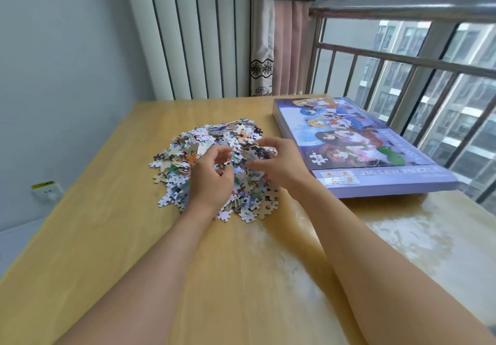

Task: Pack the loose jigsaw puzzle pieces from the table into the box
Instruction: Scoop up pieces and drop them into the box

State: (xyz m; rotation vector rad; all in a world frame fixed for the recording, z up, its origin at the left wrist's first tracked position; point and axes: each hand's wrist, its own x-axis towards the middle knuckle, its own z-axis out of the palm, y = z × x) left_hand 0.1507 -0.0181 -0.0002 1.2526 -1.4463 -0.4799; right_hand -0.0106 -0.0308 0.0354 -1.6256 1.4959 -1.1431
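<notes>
Head view: box [367, 143] lies shut at the table's [107, 237] right edge by the window railing [402, 60], contents unseen. Puzzle pieces [212, 162] heaped mid-table, just left of box. Left hand [212, 175] and right hand [279, 162] curled into the heap, gathering pieces. Bare tabletop in front. Lid reads "JIGSAW PUZZLE", A B C D.

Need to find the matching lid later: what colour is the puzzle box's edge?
Pale purple, seen in the head view on the box, its top printed with cartoon figures.

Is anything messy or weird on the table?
The puzzle pieces lie in one loose heap, not scattered. The odd bit: the jigsaw box beside them is lidded, so nothing can go in yet.
</notes>
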